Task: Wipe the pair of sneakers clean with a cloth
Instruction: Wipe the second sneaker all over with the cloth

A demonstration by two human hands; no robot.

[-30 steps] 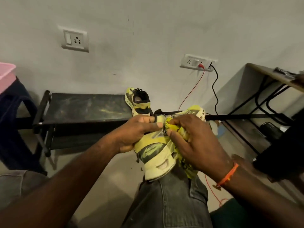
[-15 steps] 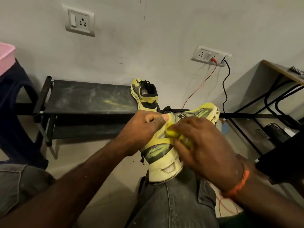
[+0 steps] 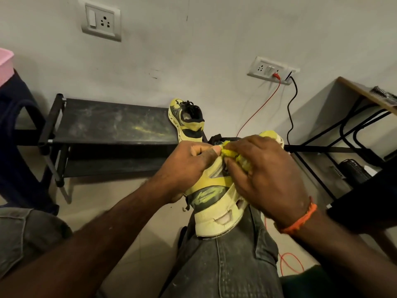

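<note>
Sneaker [image 3: 214, 196] on the knee: left hand [image 3: 187, 166] grips it, right hand [image 3: 266, 173] clutches the cloth [image 3: 233, 154].

Yellow-and-black sneakers [image 3: 214, 196], yellow cloth [image 3: 233, 154], orange wristband [image 3: 300, 220]

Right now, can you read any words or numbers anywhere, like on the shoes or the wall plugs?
No text can be read.
Held sneaker: only a smeared yellow mark on its dark side patch, no letters.
Other sneaker: no readable label.
Wall sockets: no print visible.
</note>
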